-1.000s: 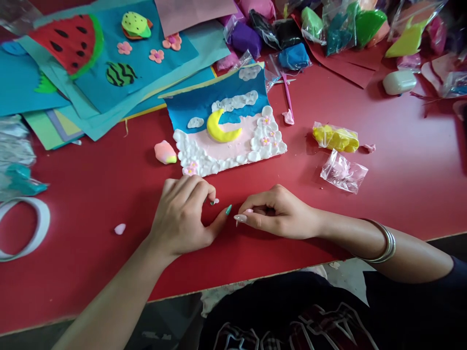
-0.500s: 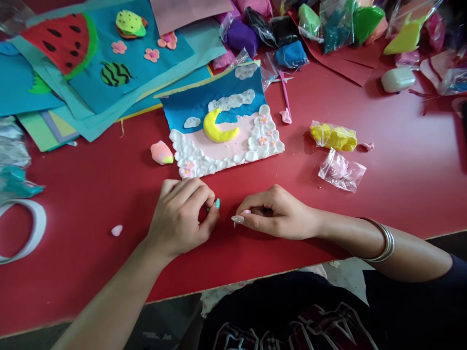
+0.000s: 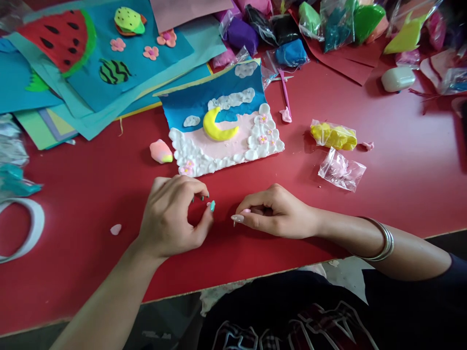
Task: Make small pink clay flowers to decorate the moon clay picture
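Note:
My left hand (image 3: pixel 175 214) hovers over the red table, thumb and fingers apart. A tiny pink clay bit (image 3: pixel 209 204) shows at its thumb tip, against the teal nail. To its right, my right hand (image 3: pixel 275 212) is closed, and pink clay (image 3: pixel 246 211) peeks out between thumb and curled fingers. Just beyond both hands lies a clay picture (image 3: pixel 222 151) with a yellow moon (image 3: pixel 216 127), white clouds, a white bubbly border and small pink flowers. A small flat pink clay piece (image 3: pixel 116 229) rests left of my left hand.
A peach clay lump (image 3: pixel 161 151) sits beside the picture. Bagged yellow clay (image 3: pixel 333 135) and bagged pink clay (image 3: pixel 342 169) lie at right. A pink modelling tool (image 3: pixel 285 95) is behind. Papers with a watermelon slice (image 3: pixel 62 41) and several clay bags fill the back; a white ring (image 3: pixel 35 228) is left.
My left hand has shifted slightly left, and its fingers have spread from a pinch, baring a pink bit at the thumb tip. My right hand stays almost still.

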Motion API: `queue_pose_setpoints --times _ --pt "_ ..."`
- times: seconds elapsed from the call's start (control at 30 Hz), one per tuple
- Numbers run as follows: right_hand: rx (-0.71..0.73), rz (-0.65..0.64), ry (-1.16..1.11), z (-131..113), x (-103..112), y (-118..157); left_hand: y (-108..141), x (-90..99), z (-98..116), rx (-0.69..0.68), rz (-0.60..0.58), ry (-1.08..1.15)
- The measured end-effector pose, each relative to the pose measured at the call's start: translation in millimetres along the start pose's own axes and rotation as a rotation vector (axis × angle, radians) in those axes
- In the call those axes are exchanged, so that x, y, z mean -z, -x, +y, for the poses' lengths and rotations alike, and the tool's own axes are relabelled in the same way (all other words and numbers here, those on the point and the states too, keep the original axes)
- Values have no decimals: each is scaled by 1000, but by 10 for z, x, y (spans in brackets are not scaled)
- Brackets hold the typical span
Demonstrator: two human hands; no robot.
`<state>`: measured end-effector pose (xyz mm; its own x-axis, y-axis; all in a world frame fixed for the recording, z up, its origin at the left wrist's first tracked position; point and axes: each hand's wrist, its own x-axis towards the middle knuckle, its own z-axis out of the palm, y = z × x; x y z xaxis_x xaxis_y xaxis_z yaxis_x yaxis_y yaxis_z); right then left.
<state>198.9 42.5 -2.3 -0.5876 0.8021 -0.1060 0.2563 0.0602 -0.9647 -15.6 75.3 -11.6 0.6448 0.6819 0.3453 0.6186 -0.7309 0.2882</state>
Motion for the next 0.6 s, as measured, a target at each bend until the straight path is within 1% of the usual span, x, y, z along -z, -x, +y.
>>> queue_pose_setpoints --times 0.13,0.27,0.37,0.5,0.6 --pt "-1 6 -13 -7 -1 1 -3 33 -9 -22 51 9" --pt "-23 27 -18 -24 -10 -10 -35 19 53 -127 91 87" --pt "-31 49 -21 -36 -20 -23 -52 -1 105 -168 126 71" --pt "-13 66 -26 -45 -30 -32 -46 -9 131 -142 99 9" --pt "-15 59 0 -43 -35 -33 -36 -5 142 -199 126 31"
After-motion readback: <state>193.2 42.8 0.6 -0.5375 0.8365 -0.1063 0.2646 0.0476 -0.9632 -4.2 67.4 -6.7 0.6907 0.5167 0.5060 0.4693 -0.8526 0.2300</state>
